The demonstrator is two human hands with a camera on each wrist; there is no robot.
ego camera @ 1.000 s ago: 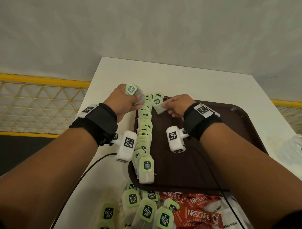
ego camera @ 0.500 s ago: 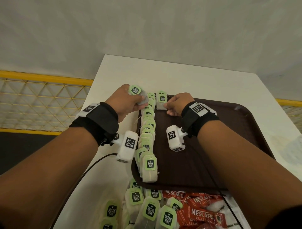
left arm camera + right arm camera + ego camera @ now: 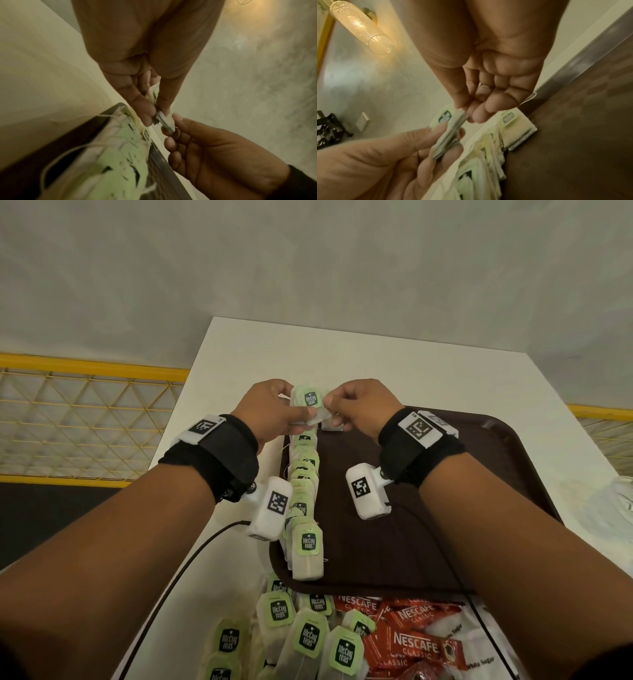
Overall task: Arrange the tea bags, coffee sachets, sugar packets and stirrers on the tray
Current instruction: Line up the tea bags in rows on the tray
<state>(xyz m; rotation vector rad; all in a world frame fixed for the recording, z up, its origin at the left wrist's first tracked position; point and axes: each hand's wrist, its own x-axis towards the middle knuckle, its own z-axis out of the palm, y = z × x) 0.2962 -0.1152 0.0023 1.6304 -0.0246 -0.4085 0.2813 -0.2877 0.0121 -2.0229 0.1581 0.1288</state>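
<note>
Right hand (image 3: 356, 405) has returned from the laid bag to the stack of tea bags (image 3: 308, 405) gripped in left hand (image 3: 270, 412). Right fingers (image 3: 462, 102) pinch its top bag; peel one only, then lay it beside the row (image 3: 303, 491) on tray (image 3: 513, 474).

The left hand (image 3: 270, 414) covers most of the small stack of tea bags (image 3: 310, 405) it pinches, so their count cannot be told. The right hand (image 3: 359, 409) hides part of the single tea bag (image 3: 330, 424) on the tray (image 3: 496, 474). Near me, the heap of loose tea bags (image 3: 301, 638) and red coffee sachets (image 3: 411, 645) (labels partly legible) runs off the bottom edge. Both wrist views are blurred.
</note>
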